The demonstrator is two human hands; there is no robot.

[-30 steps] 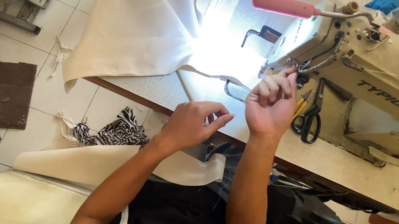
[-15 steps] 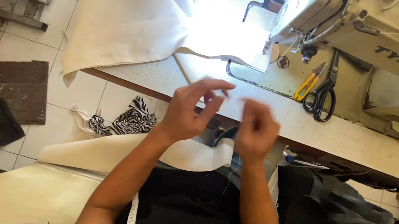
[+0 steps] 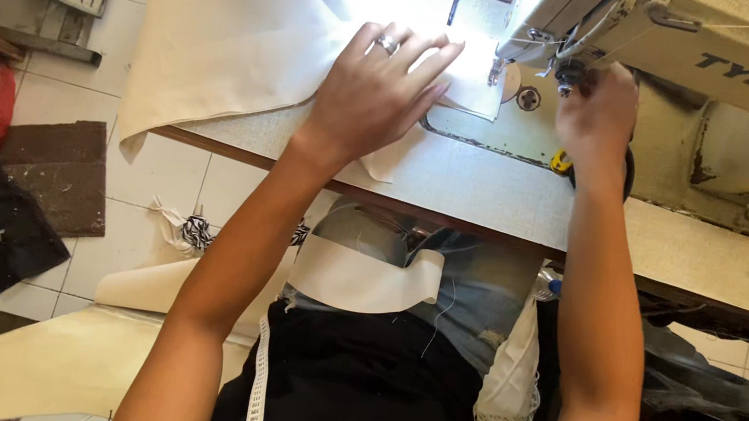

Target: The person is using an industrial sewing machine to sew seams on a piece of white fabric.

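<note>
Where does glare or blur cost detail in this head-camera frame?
Head view: the machine lamp blows out the cream fabric just beyond the left hand, washing out the weave near the needle area; the right hand under the sewing machine head is in shade but readable; the lower edge, forearms and lap, is slightly soft; the floor at left is dim.

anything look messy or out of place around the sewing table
Mostly the floor: cream fabric trails off the person's lap onto the tiles, and a striped scrap lies crumpled under the table edge. On top, the left hand lies flat on the cream cloth and the right hand is at the sewing machine.
</note>
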